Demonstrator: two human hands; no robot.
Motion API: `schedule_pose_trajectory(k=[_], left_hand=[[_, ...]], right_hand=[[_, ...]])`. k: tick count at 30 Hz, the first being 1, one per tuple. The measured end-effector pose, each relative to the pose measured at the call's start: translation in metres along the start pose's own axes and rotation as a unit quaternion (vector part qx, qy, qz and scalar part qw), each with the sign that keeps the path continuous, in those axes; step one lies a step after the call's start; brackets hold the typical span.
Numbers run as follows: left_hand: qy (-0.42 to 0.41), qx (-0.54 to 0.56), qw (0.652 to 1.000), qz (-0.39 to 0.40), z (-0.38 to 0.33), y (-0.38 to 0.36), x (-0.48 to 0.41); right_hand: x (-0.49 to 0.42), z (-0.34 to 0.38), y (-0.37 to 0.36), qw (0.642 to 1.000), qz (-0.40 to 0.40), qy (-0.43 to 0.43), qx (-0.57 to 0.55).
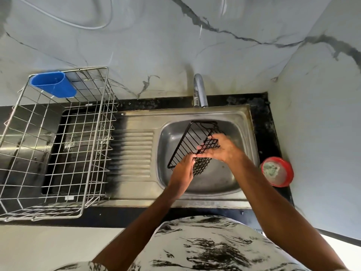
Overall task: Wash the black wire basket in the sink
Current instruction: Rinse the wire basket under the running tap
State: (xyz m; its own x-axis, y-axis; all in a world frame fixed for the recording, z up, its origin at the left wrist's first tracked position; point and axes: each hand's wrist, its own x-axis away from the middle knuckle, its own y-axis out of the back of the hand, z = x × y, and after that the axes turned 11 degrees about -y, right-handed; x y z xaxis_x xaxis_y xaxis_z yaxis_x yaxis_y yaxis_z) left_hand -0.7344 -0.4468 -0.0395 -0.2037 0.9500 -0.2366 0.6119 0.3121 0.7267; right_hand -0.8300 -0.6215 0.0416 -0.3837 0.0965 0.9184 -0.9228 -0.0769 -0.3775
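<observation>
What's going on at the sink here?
A person holds the black wire basket tilted over the sink basin with both hands. The left hand grips its near edge and the right hand grips the mesh end. No water visibly runs from the faucet. A red dish holding something greenish sits untouched on the counter to the right, and a steel dish rack stands to the left.

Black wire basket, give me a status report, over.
Left hand grips black wire basket, lower edge; right hand holds mesh side. Tilted over sink. Nothing blocking.
</observation>
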Motion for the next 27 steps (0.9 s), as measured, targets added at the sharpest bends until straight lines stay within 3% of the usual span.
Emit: schedule_pose_trajectory(k=[5,10,12,18,20,22,25,27], left_hand=[[-0.003,0.014,0.999,0.033,0.014,0.03,-0.008],[0.064,0.006,0.997,-0.045,0.046,0.064,-0.049],[0.041,-0.034,0.997,-0.048,0.063,0.065,-0.078],[-0.105,-0.144,0.981,0.073,0.078,0.055,-0.173],[-0.188,-0.218,0.953,0.098,0.081,0.05,-0.198],[-0.253,-0.322,0.901,0.146,0.085,0.043,-0.216],[-0.278,-0.454,0.811,0.241,0.089,0.037,-0.233],[-0.263,-0.479,0.787,0.285,0.088,0.037,-0.24]], right_hand=[[-0.005,0.006,0.0,0.984,-0.08,0.086,0.131],[-0.013,0.024,0.006,0.966,-0.128,0.127,0.184],[-0.015,0.029,0.008,0.963,-0.13,0.139,0.19],[-0.026,0.036,0.011,0.966,-0.116,0.139,0.186],[-0.03,0.037,0.012,0.966,-0.116,0.133,0.186],[-0.035,0.037,0.014,0.967,-0.119,0.13,0.183],[-0.039,0.037,0.016,0.966,-0.129,0.123,0.186],[-0.041,0.038,0.017,0.964,-0.14,0.118,0.192]])
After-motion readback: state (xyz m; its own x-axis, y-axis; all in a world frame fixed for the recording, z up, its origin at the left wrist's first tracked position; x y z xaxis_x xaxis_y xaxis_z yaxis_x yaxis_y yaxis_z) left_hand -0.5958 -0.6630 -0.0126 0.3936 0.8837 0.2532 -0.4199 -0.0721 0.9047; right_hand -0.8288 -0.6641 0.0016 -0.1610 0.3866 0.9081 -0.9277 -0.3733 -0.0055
